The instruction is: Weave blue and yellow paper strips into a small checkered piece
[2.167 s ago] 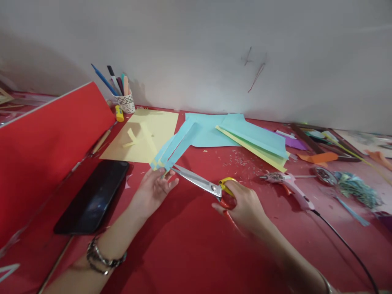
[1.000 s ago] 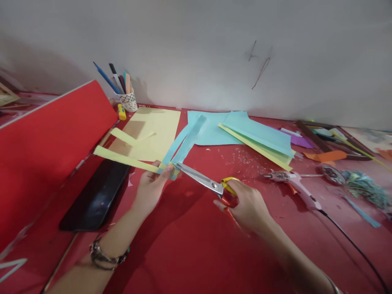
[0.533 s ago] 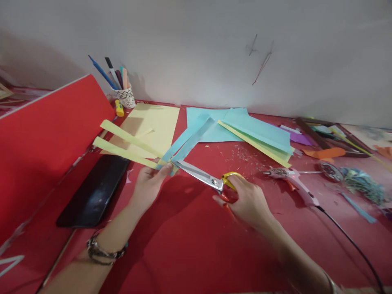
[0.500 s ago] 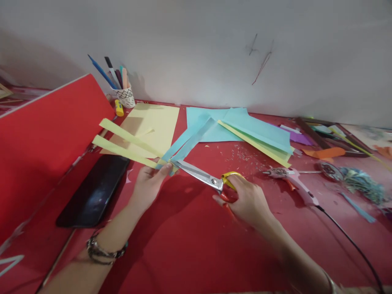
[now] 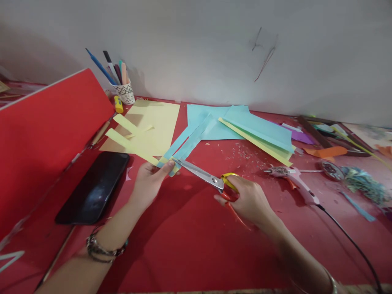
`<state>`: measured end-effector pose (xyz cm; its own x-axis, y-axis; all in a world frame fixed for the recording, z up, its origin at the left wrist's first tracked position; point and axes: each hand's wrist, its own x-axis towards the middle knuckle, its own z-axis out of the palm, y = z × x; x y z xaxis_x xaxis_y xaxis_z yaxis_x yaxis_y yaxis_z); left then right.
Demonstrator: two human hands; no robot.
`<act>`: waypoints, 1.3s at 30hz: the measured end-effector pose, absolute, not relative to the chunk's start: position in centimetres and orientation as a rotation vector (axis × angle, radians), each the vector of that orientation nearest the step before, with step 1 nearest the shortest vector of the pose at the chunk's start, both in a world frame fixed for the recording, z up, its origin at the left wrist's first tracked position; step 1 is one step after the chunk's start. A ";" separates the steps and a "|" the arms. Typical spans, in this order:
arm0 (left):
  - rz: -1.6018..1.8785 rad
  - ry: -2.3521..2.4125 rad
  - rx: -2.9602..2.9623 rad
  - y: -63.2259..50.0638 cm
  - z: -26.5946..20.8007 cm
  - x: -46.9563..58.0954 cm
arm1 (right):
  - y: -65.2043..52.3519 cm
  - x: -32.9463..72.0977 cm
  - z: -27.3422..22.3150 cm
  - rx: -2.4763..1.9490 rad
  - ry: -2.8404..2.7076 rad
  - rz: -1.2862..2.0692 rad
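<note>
My left hand (image 5: 150, 179) pinches the crossing of several woven paper strips, thumb on top. The blue paper strips (image 5: 192, 136) run away up to the right. Toward the upper left stick out the yellow paper strips (image 5: 122, 139). My right hand (image 5: 245, 200) is wrapped round the yellow and red handles of a pair of scissors (image 5: 203, 176). The scissors' blade tips lie at the woven corner, beside my left thumb. Whether the blades are biting into paper there I cannot tell.
Behind lie a cream sheet (image 5: 163, 112) and blue sheets (image 5: 260, 124). To the left are a black phone (image 5: 94, 190), a red board (image 5: 52, 134) and a pen cup (image 5: 125, 94). A pink glue gun (image 5: 298, 183) with a cord lies right, near paper scraps.
The yellow strips' free ends have swung right and slightly up. Both hands and the scissors stay nearly in place, and the view has shifted slightly.
</note>
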<state>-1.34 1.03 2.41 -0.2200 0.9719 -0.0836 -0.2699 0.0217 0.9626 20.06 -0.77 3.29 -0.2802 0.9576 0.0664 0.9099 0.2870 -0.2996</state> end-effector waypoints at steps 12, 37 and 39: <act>1.473 1.089 0.902 1.2 0.6 -1.7 | -0.9 20.0 3.7 -1.751 -2.337 0.398; 1.549 1.244 0.705 1.7 0.7 -1.6 | -0.5 20.6 3.5 -1.750 -2.124 0.396; 1.567 1.233 0.698 1.8 0.4 -1.6 | -0.5 20.7 3.5 -1.737 -2.092 0.370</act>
